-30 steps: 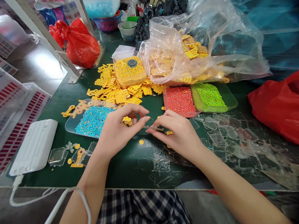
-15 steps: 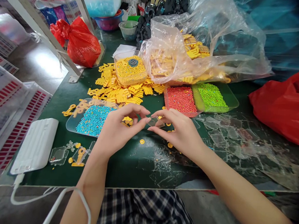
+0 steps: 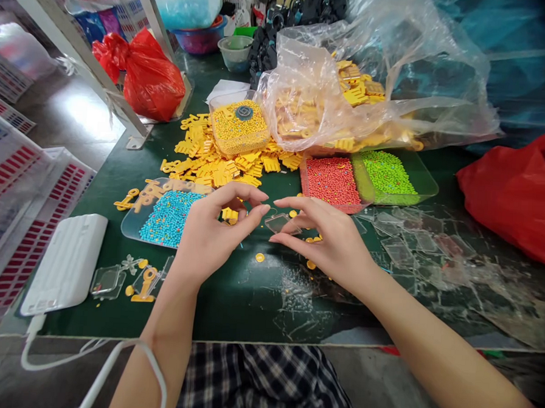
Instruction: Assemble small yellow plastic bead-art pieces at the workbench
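Observation:
Above the middle of the table, a small clear plastic case piece (image 3: 281, 223) sits between the thumb and curled fingers of my right hand (image 3: 326, 231), whose index finger is raised off it. Just left of the piece is my left hand (image 3: 220, 229), thumb and index finger slightly apart with nothing visible between them. Small yellow discs (image 3: 260, 258) lie on the table below and behind the hands. Blue beads (image 3: 169, 217) fill a clear tray beside my left wrist. Some yellow pieces behind the hands are partly hidden by my fingers.
Yellow plastic parts (image 3: 197, 145) are heaped around a tub of yellow beads (image 3: 240, 126). Red beads (image 3: 331, 179) and green beads (image 3: 388, 172) stand in trays behind my right hand. Clear flat pieces (image 3: 398, 252) spread rightward. A white power bank (image 3: 66, 263) lies left.
My left fingers have drawn slightly left, away from the clear piece. The right index finger has lifted, and the piece now shows more fully by the right hand.

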The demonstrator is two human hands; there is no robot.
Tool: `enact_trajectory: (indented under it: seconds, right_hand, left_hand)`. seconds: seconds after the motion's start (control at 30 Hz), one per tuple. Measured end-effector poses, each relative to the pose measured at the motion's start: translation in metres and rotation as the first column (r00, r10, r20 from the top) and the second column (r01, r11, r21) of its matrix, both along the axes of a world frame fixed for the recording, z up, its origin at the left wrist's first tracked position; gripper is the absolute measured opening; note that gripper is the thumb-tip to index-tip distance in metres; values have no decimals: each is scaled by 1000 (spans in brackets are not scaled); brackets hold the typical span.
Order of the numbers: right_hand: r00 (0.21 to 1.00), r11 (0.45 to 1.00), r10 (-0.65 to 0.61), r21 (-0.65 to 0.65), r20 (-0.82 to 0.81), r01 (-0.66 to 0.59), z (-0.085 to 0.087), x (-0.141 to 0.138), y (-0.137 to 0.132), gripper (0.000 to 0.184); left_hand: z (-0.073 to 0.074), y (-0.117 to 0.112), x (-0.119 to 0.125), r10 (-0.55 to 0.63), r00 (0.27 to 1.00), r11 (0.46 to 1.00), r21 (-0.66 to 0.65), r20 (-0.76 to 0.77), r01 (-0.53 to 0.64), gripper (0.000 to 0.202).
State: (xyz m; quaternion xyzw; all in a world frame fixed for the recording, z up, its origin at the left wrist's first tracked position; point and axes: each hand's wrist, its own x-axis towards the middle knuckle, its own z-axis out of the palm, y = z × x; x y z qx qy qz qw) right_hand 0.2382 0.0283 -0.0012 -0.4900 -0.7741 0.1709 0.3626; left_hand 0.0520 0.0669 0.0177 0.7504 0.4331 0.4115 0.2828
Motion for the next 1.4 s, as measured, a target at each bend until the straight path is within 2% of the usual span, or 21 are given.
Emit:
enact_trajectory:
  seconds: [0.13,0.47,0.8,1.03,1.4]
  right_hand:
    - [1000,1000,3,19,13,-3,1,0,0,33]
    - [998,1000,6,21,70,-7,0,1,0,21]
    - [999,1000,8,8,38,-9,3,0,0,5]
    - [1000,998,24,55,16,-25,3,0,1,9]
    - [996,997,21,76,84,-28,3,1,0,18]
  left_hand:
    - [-1,0,0,-47,999,999,-4,10,47,7]
    - [-2,1,-2,-72,997,996,-43,1,72,10]
    - [1,0,-3,-93,996,993,-76,-2,92,8]
    - [3,1,-5,-118,993,989,-86,17,119,9]
    - [3,0,-5,-94,994,993,-60,56,97,9]
